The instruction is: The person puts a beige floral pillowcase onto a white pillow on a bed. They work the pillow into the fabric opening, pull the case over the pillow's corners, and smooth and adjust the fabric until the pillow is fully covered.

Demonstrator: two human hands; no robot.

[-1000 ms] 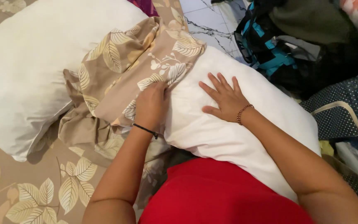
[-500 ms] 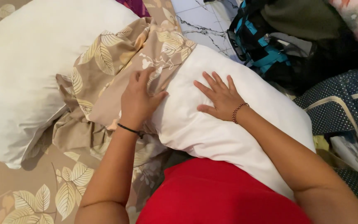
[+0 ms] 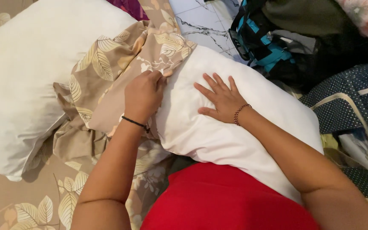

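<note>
Pinching the leaf-print pillowcase edge in my closed left fingers, I press my right fingers, spread flat, on the white pillow just beside, steadying it across my lap.

A big bed sheet, tan with pale leaves on it, covers the low left part. At the top, a strip of white floor with thin dark cracks like marble shows. To the right sits a heap of bags: a black and blue bag and a dark bag with white dots. The light is soft and even.
</note>
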